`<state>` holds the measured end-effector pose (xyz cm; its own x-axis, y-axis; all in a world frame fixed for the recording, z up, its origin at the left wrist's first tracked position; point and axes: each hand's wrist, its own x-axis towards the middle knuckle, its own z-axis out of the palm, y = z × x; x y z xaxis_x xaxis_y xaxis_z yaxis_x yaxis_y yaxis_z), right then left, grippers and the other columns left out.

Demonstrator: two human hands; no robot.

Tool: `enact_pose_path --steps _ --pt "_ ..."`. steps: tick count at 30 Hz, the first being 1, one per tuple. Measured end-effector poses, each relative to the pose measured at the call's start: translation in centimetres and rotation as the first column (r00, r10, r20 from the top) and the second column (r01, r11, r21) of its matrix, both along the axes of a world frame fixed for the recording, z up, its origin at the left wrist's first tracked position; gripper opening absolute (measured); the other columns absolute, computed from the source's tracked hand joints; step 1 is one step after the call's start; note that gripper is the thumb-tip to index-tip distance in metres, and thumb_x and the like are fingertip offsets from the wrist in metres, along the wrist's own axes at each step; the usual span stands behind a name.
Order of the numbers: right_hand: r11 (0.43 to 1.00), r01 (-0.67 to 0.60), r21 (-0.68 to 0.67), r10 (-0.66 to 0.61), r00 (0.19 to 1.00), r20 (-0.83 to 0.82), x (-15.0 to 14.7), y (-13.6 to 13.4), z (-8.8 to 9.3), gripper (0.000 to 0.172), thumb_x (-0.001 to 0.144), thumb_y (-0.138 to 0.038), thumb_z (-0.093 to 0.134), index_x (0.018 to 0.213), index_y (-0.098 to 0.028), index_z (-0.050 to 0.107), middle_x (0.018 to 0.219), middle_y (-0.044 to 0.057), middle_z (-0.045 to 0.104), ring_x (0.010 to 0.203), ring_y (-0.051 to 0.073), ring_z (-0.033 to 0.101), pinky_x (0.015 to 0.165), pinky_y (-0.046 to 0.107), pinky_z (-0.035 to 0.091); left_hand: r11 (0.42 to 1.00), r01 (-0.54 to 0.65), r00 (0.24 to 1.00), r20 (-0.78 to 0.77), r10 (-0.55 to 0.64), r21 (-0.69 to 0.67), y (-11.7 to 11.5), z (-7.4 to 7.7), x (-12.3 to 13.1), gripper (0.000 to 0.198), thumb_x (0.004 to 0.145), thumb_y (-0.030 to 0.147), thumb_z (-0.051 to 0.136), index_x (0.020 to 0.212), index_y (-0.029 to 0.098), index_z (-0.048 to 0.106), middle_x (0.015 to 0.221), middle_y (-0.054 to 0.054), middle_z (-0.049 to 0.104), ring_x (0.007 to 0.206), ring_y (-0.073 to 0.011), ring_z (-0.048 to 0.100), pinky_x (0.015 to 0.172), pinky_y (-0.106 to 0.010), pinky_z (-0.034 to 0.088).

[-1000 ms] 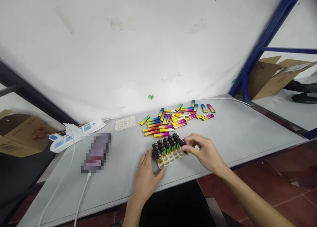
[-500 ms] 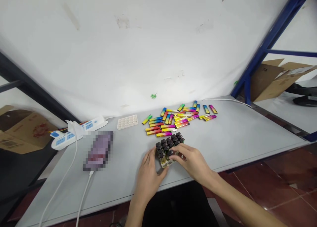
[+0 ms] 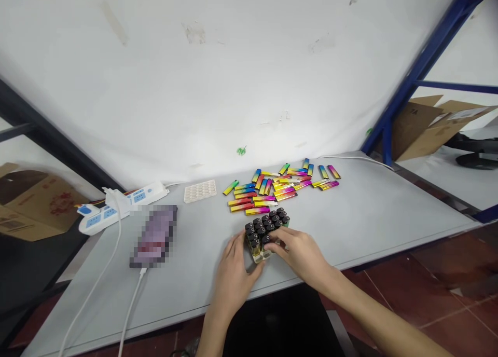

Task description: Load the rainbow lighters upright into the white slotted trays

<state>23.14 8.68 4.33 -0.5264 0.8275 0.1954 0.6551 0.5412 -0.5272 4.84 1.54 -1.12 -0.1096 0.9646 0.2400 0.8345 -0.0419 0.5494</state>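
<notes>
A cream tray (image 3: pixel 258 257) near the table's front edge holds several upright black-capped pieces (image 3: pixel 268 224). My left hand (image 3: pixel 233 274) rests against the tray's left side, fingers curled round its corner. My right hand (image 3: pixel 301 253) lies over the tray's front right part, with the fingertips pinched on one black-capped piece (image 3: pixel 267 241) in the front row. Behind the tray lies a heap of rainbow-coloured sleeves (image 3: pixel 272 188).
An empty cream tray (image 3: pixel 199 191) sits further back on the left. A phone (image 3: pixel 154 236) on a white cable and a white power strip (image 3: pixel 116 206) lie to the left. Cardboard boxes (image 3: pixel 431 121) and a blue rack post (image 3: pixel 412 77) stand to the right.
My right hand has moved from the tray's far right corner to its front row. The left hand has stayed against the tray.
</notes>
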Motion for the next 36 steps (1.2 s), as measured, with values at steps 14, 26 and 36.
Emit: enact_pose_path --steps 14,26,36 --pt "0.801 0.569 0.185 -0.581 0.814 0.013 7.2 12.3 -0.8 0.041 0.099 -0.046 0.038 0.115 -0.023 0.066 0.102 0.010 0.067 0.083 0.022 0.062 0.067 0.031 0.040 0.997 -0.025 1.000 -0.006 0.025 -0.073 0.0 0.3 0.1 0.070 0.088 0.046 0.059 0.147 0.020 0.030 0.142 -0.013 0.051 0.137 -0.0301 0.044 0.111 -0.049 0.041" --pt "0.664 0.738 0.120 -0.740 0.672 -0.030 12.6 17.2 -6.4 0.035 0.090 -0.031 0.047 0.111 -0.008 0.064 0.115 0.023 0.053 0.108 0.032 0.054 0.096 0.043 0.042 0.995 -0.065 0.998 -0.018 0.064 -0.073 -0.1 0.0 0.0 0.070 0.088 0.048 0.059 0.146 0.023 0.030 0.143 -0.012 0.052 0.138 -0.0343 0.044 0.109 -0.055 0.043" --pt "0.639 0.768 0.042 -0.766 0.630 0.127 11.9 15.8 -4.8 0.043 0.093 -0.039 0.043 0.117 -0.009 0.063 0.114 0.023 0.060 0.098 0.033 0.064 0.083 0.042 0.047 0.996 -0.068 0.998 -0.021 0.067 -0.057 0.0 0.1 -0.1 0.069 0.087 0.046 0.059 0.145 0.020 0.034 0.142 -0.013 0.053 0.135 -0.0308 0.047 0.110 -0.051 0.043"
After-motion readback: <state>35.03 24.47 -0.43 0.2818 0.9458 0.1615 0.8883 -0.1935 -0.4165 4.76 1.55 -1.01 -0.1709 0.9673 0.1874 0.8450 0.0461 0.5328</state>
